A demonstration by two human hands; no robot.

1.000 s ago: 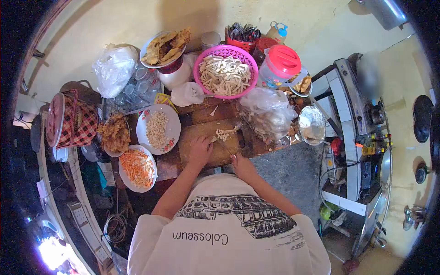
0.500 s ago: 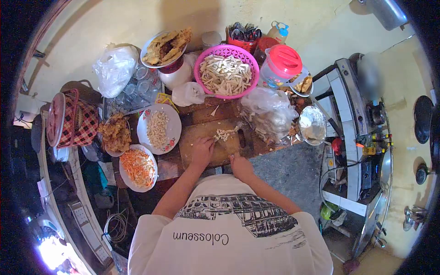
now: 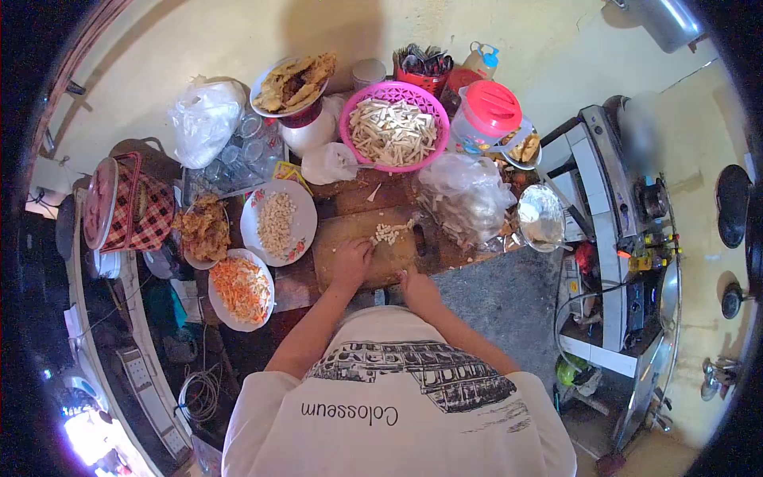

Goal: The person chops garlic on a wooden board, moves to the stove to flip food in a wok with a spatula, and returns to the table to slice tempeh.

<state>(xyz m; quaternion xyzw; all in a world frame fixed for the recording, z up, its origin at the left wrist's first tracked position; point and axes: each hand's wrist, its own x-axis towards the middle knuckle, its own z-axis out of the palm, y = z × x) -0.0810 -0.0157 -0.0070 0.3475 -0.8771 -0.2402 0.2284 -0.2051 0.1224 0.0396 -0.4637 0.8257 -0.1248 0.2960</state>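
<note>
My left hand [image 3: 351,262] rests on the left part of a wooden cutting board [image 3: 338,230], its fingertips beside a small pile of pale diced pieces [image 3: 389,232]. What lies under its curled fingers is too small to make out. At the board's front right edge is my right hand [image 3: 417,288], its fingers closed round something hidden. Left of the board stand a floral plate with pale cubes [image 3: 276,226] and a plate of orange and white shreds [image 3: 241,291]. Behind it, a pink basket [image 3: 345,127] holds pale sticks.
Plastic bags [image 3: 469,195] lie right of the board, beside a foil-like bowl [image 3: 542,216]. A plate of fried food [image 3: 292,83], drinking glasses [image 3: 238,159] and a red-lidded jug [image 3: 493,111] stand behind. A plaid container [image 3: 135,207] is far left, a stove [image 3: 608,167] right.
The view has shifted slightly, so the table items appear a little displaced. Both hands keep nearly the same places at the board.
</note>
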